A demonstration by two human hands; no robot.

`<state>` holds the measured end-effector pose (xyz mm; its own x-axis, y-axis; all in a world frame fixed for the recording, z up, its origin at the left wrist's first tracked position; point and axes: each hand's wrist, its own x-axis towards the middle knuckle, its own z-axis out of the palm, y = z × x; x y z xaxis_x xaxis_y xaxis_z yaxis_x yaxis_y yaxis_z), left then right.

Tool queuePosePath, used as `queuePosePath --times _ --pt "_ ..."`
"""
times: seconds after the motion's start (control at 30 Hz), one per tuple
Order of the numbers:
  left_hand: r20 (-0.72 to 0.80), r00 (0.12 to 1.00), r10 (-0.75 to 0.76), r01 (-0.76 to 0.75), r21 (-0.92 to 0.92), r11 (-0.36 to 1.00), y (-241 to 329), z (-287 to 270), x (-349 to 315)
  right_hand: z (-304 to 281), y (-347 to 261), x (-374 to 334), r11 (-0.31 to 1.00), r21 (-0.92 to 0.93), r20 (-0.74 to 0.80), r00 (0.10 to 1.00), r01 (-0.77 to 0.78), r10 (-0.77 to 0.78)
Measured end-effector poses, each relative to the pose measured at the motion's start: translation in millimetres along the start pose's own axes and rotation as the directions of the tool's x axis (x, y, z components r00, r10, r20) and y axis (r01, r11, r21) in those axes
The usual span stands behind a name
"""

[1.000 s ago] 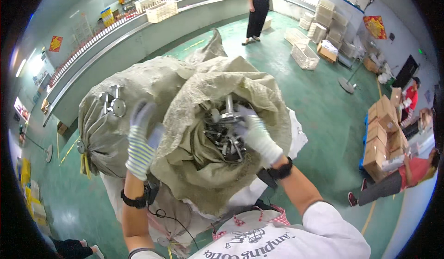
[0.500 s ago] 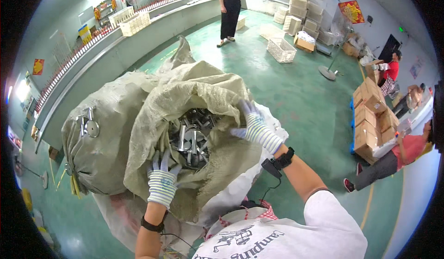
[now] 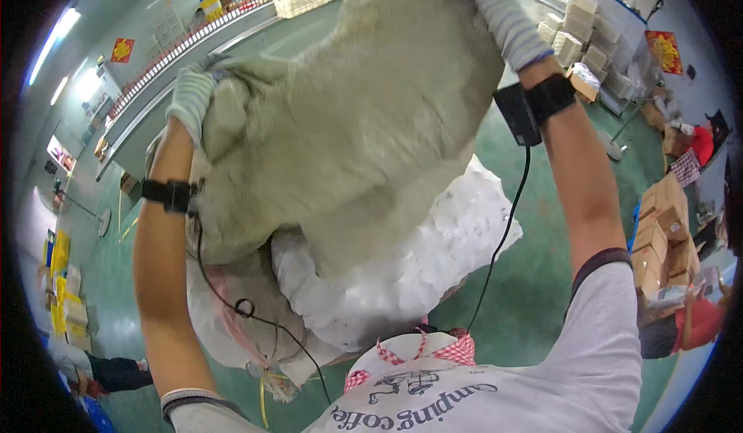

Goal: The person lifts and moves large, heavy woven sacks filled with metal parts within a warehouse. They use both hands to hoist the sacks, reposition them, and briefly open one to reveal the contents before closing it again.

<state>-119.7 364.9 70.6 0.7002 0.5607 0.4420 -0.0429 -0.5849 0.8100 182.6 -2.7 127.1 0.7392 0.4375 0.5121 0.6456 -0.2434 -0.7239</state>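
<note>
Most of the view is filled by a large grey-green woven sack, which is held up at head height and is blurred across its lower part. Under it, a white woven sack is seen lying on the green floor, its surface crumpled and speckled; beside that, toward the lower left, a pale tied sack is seen, knotted with yellow string near its base. A long grey conveyor counter is seen bending across the upper left, with pale crates set on it. Stacked cardboard boxes are ranged along the right edge, and seated people in red are glimpsed near them.

The grey-green sack is gripped at both upper sides. The left hand, in a striped knit glove, is closed on the fabric at the sack's upper left edge — the fingers are curled into the cloth. The right hand, gloved alike, is raised higher at the sack's top right corner; its fingers are folded over the fabric there, though their tips are cut off by the top of the view. A black wristband is worn on the left forearm, and a black device is strapped to the right wrist — a thin black cable is seen hanging from it.
</note>
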Motion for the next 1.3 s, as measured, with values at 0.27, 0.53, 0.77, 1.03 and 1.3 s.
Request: queuePosePath --times 0.27,0.53,0.77,1.03,1.3 --pt "0.134 0.940 -0.314 0.341 -0.425 0.839 5.1 63.2 -57.9 109.8 55.8 -117.4 0.907 0.265 0.644 0.640 0.328 -0.420" --pt "0.420 0.907 -0.010 0.181 -0.369 0.912 61.0 126.5 -135.0 243.0 83.3 -230.9 0.922 0.311 0.574 0.728 0.230 -0.376" --pt "0.250 0.939 0.236 -0.261 0.071 0.963 20.1 149.5 -282.9 255.2 62.1 -170.7 0.723 -0.519 0.695 0.718 0.456 0.046" --pt "-0.242 0.886 -0.396 0.460 0.580 0.673 -145.3 215.4 -406.3 293.5 71.2 -154.7 0.856 -0.369 0.571 0.815 0.361 -0.097" --pt "-0.001 0.939 -0.345 0.206 0.803 0.559 -215.4 191.2 -350.5 277.8 165.3 -96.6 0.740 0.654 0.602 0.700 -0.158 -0.383"
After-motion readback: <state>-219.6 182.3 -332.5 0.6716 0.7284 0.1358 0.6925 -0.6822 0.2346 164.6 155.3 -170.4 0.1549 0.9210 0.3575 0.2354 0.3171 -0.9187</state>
